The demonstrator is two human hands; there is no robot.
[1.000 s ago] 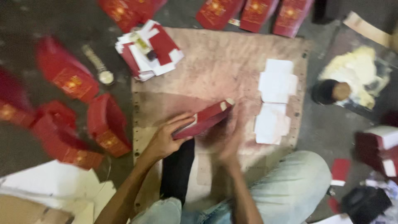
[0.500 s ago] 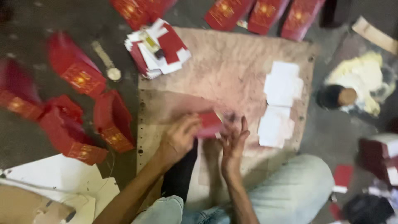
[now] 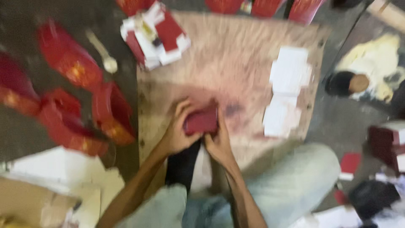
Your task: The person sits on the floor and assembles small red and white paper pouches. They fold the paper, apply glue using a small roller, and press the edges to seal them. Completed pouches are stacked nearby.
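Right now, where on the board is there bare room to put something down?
The board is bare in the middle, between the red-and-white pile and the white papers. The left floor is crowded with red boxes. Both hands hold a red piece.

One head-worn camera looks steeply down, close over the board (image 3: 236,63) and lap

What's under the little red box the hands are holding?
Under the red box lies a worn brown board. The left hand and right hand grip it from both sides, covering its lower edge, and the picture is blurry.
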